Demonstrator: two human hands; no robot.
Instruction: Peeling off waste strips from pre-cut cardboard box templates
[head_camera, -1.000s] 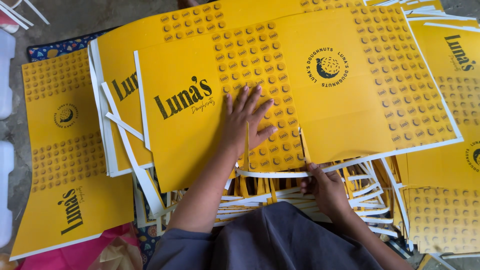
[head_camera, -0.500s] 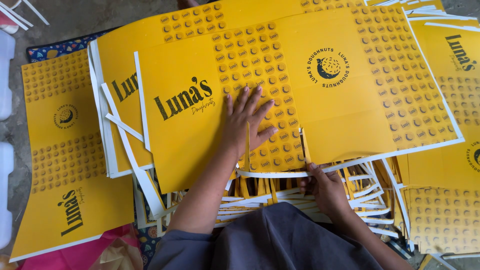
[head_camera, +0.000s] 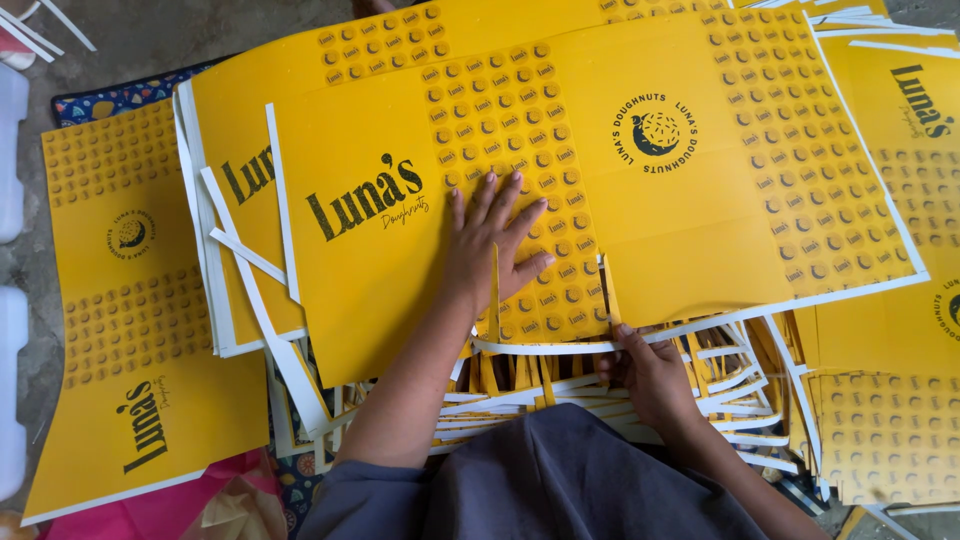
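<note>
Nearest the camera: dark grey clothing (head_camera: 560, 480) across the lower edge, both forearms reaching out from it. Right hand (head_camera: 648, 372) low at centre-right, fingers pinched on the white trim strip (head_camera: 540, 349) that runs along the near edge of the top yellow sheet (head_camera: 660, 250). Under that hand, a heap of loose white and yellow offcut strips (head_camera: 730, 385). Left hand (head_camera: 492, 245) further out, flat and spread, palm down, pressing the top yellow sheet near its middle; grasps nothing. The sheet is a printed die-cut card blank, yellow with dark lettering, a round emblem and rows of small dots; it lies on a stack of like sheets (head_camera: 240, 140), skewed slightly to them. White border strips (head_camera: 262, 300) hang off the stack's left side. Left of that, a separate yellow sheet (head_camera: 140, 330) lies on the floor. More yellow sheets (head_camera: 900, 160) at far right. Beyond, grey concrete floor (head_camera: 170, 35) and a patterned mat (head_camera: 120, 97).
</note>
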